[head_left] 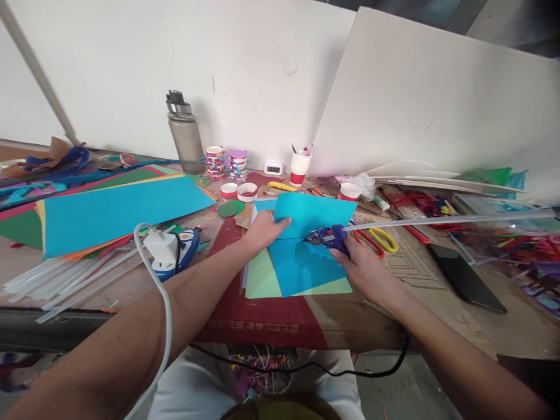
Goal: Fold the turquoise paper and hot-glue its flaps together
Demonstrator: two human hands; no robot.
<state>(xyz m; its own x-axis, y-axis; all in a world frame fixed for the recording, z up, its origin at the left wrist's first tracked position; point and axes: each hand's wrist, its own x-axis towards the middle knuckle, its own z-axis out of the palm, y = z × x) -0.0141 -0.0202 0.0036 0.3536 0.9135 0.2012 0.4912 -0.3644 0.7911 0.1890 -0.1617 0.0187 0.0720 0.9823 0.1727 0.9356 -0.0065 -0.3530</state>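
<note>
My left hand (266, 228) grips the left edge of a folded blue paper (301, 274), its thumb lying on the raised upper flap. In my right hand (363, 262) is a blue glue gun (329, 237), with a long clear glue stick (441, 222) running out of its back to the right. The gun's nozzle points left, at or very near the crease of the blue paper; whether it touches is hard to tell. Beneath the blue paper lie pale green paper (258, 280) and other sheets. Fingers of my right hand are partly hidden around the handle.
Coloured sheets (122, 210), glue sticks (83, 274) and a power strip with a white plug (164, 245) lie left. Behind are a bottle (186, 137), decorated cups (215, 163) and a pen cup (300, 169). Scissors (382, 239) and a phone (466, 277) are right. A black cord hangs in front.
</note>
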